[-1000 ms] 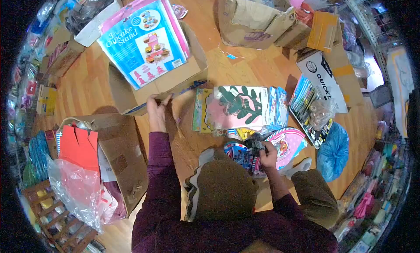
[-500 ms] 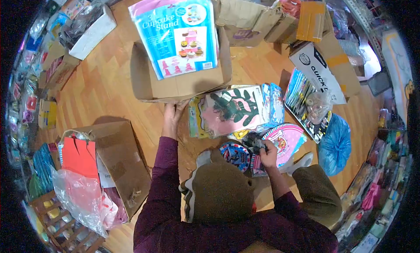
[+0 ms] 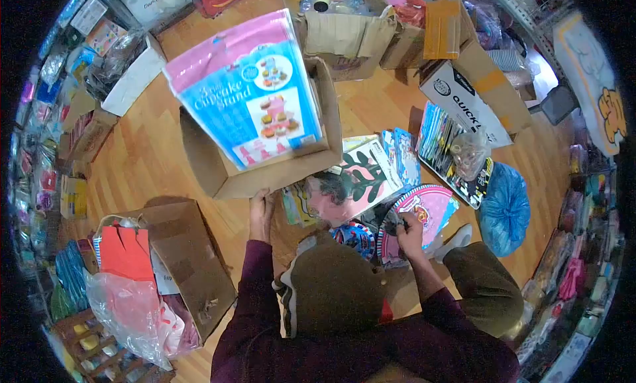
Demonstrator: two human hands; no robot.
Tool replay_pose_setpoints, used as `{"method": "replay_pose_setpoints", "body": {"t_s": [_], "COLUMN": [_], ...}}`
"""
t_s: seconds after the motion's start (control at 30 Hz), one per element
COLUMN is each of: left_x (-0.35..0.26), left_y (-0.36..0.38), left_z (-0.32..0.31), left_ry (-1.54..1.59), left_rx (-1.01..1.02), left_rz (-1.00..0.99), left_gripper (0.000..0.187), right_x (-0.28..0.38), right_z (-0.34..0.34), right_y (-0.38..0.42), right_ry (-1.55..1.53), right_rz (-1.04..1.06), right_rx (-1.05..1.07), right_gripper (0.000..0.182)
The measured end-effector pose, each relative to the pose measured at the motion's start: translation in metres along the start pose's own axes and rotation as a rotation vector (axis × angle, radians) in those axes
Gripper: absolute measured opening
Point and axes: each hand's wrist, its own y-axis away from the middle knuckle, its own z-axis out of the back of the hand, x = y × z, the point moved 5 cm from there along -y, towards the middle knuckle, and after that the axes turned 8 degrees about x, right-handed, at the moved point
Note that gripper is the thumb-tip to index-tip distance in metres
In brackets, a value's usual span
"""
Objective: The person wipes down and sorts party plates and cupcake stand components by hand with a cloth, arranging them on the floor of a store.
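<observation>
Cardboard box [image 3: 281, 174], holding tall Cupcake Stand packs [image 3: 245, 108] that stick out above its walls; resting or lifted, can't tell. Handling it well likely means a firm grip on the near wall, box kept level since the packs look top-heavy, and its near right corner kept off the leaf-print pack [image 3: 364, 177] close by. Box sits just ahead of the left hand [image 3: 262, 211], which grasps its near edge; well apart from the right hand [image 3: 409, 232], closed around a dark crumpled bundle [image 3: 392, 222].
</observation>
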Motion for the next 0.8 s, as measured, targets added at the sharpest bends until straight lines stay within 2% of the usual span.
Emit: {"method": "replay_pose_setpoints", "body": {"t_s": [0.03, 0.1, 0.17, 0.37, 0.47, 0.53, 0.6, 0.63, 0.7, 0.73, 0.8], "left_x": [0.003, 0.011, 0.006, -0.005, -0.003, 0.006, -0.002, 0.000, 0.008, 0.008, 0.011], "left_y": [-0.001, -0.001, 0.000, -0.002, -0.025, -0.047, -0.059, -0.077, -0.101, -0.099, -0.091], "left_z": [0.008, 0.028, 0.019, -0.023, -0.038, -0.040, -0.077, -0.075, -0.064, -0.064, -0.060], "left_ry": [0.014, 0.011, 0.006, -0.002, -0.039, -0.148, -0.178, -0.175, -0.402, -0.402, 0.066], "left_rx": [-0.001, -0.035, -0.067, 0.026, 0.071, 0.072, 0.074, 0.064, 0.144, 0.142, 0.019], "left_rz": [0.005, 0.020, 0.038, 0.021, 0.001, 0.083, 0.019, 0.028, 0.115, 0.121, 0.116], "left_gripper": [0.044, 0.045, 0.045, 0.042, 0.033, 0.033, 0.030, 0.030, 0.025, 0.025, 0.018], "right_x": [0.002, 0.004, 0.002, 0.002, 0.001, 0.003, -0.009, -0.013, -0.009, -0.006, -0.001], "right_z": [0.001, 0.000, -0.001, -0.018, -0.024, -0.026, -0.031, -0.031, -0.029, -0.026, -0.018], "right_y": [0.001, 0.004, 0.005, 0.012, 0.011, 0.011, 0.012, 0.011, 0.012, 0.009, 0.006], "right_ry": [0.001, -0.036, -0.047, -0.027, 0.003, -0.012, -0.002, 0.006, -0.022, -0.017, -0.014], "right_rz": [0.004, -0.020, -0.010, -0.015, -0.029, -0.073, -0.080, -0.069, -0.139, -0.092, -0.048], "right_rx": [-0.002, 0.001, 0.003, 0.042, 0.066, 0.116, 0.112, 0.102, 0.111, 0.087, 0.071], "right_gripper": [0.025, 0.026, 0.026, 0.025, 0.023, 0.022, 0.023, 0.023, 0.022, 0.023, 0.023]}}
